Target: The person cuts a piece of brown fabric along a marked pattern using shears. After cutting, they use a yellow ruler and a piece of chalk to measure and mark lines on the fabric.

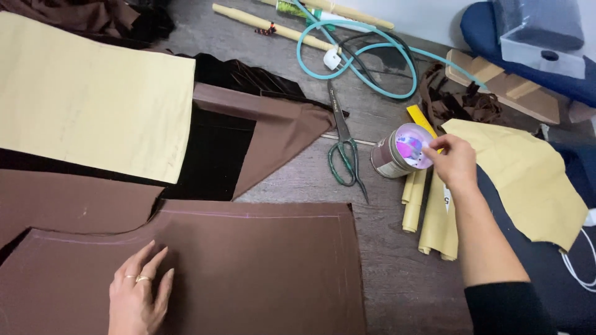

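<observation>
Cut off by the lower frame edge: left hand (138, 298) at the wrist, brown fabric panel (248, 267) along its near side. Contents of the small tin (400, 151) hard to make out behind a purple-white glare at its mouth; whether the fingertips hold anything small there, cannot tell. Brown fabric panel: flat near the lower left corner of the tabletop (397, 279), dark chocolate colour, faint chalk line running parallel to its far and right edges, curved cut at its upper left. Left hand: flat on the panel, fingers spread, rings on two fingers, grip holding nothing. Right hand (453, 162): black sleeve, fingertips drawn together at the tin's open mouth, touching its rim. Tin: lying on its side near the centre-right of the tabletop, just beside the scissors (345, 149) with green handles. Also present: rolled yellow paper tubes (415, 205) below the tin, yellow paper pattern piece (93, 93) toward the upper left corner, teal cable (347, 56) coiled near the far edge, second pattern piece (528, 180) at the right edge.
</observation>
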